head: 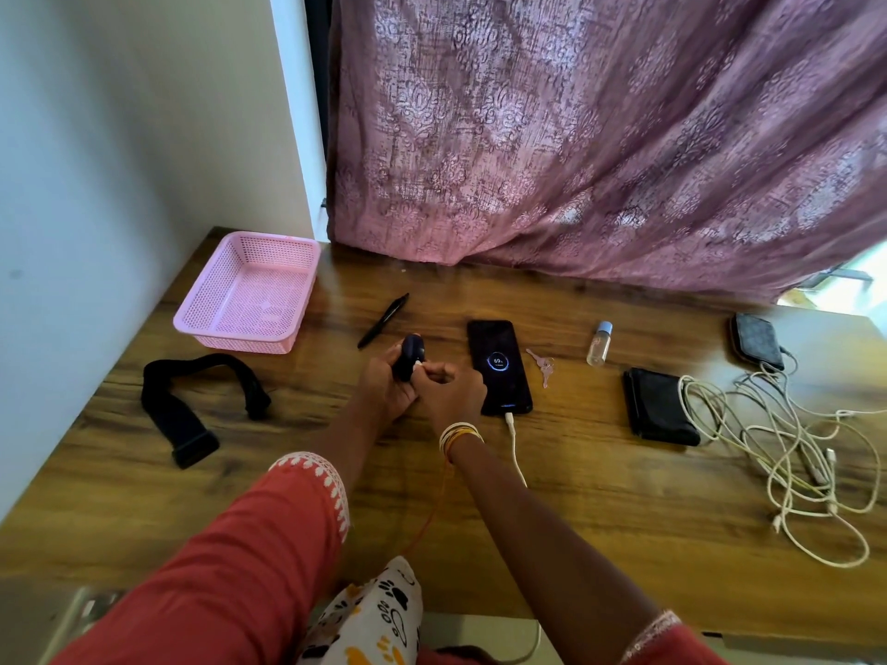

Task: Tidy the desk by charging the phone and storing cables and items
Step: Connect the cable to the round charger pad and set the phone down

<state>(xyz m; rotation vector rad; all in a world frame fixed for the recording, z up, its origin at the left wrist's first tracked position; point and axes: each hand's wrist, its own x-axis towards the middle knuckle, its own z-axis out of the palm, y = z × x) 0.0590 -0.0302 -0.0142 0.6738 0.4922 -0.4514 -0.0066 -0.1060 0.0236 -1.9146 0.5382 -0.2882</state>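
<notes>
Head view: wooden desk (552,496) below a pink curtain (600,136); left hand (386,381) grips a dark case (408,360), right hand (449,388) pinches its plug (419,364).

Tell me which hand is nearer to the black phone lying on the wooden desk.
The right hand. It sits just beside the left edge of the black phone, pinching a small white plug. The left hand is farther left, holding a dark blue oval case.

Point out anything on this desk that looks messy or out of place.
The white cables lie in a loose tangle at the desk's right end, one loop draped over the black wallet. A black strap sprawls on the left, outside the pink basket, which holds nothing visible. Nothing looks spilled or broken.
</notes>
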